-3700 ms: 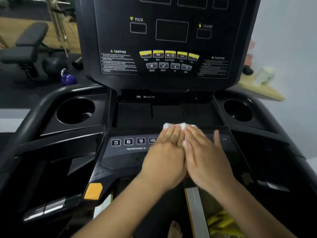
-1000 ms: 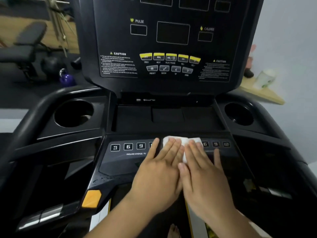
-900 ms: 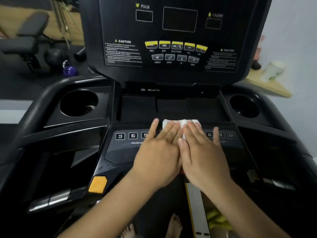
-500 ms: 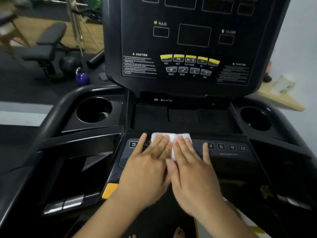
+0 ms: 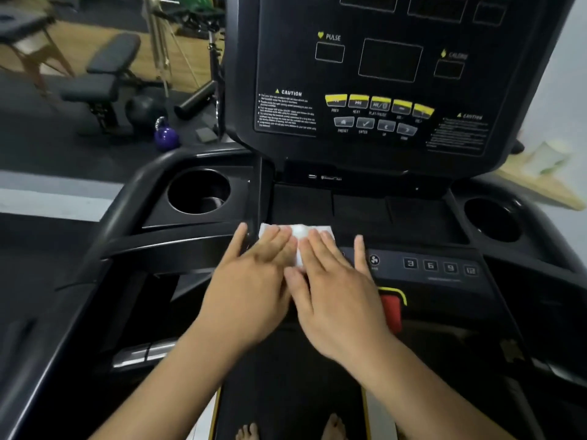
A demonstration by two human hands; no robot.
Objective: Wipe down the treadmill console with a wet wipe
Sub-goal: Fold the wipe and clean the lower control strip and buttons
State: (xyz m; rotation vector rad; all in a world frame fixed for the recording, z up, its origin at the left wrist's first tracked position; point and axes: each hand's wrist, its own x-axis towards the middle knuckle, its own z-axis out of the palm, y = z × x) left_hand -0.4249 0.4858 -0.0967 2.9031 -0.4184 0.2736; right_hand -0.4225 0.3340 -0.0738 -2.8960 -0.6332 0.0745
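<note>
A white wet wipe [image 5: 298,231] lies flat on the lower button panel of the black treadmill console [image 5: 438,268], toward its left end. My left hand [image 5: 251,284] and my right hand [image 5: 336,287] lie side by side on it, fingers straight, pressing it down. Only the wipe's far edge and a strip between the hands show. The upright display panel [image 5: 390,65] with yellow buttons rises behind. A red stop button [image 5: 392,309] shows just right of my right hand.
Round cup holders sit at the left [image 5: 198,190] and right [image 5: 492,220] of the console. A black handrail [image 5: 120,211] curves along the left. A weight bench [image 5: 104,77] and purple kettlebell [image 5: 166,136] stand on the gym floor beyond. My bare feet [image 5: 247,431] show below.
Both hands have slid the wipe leftward along the button panel, from its middle to its left end. The right-hand number buttons and the red stop button are now uncovered.
</note>
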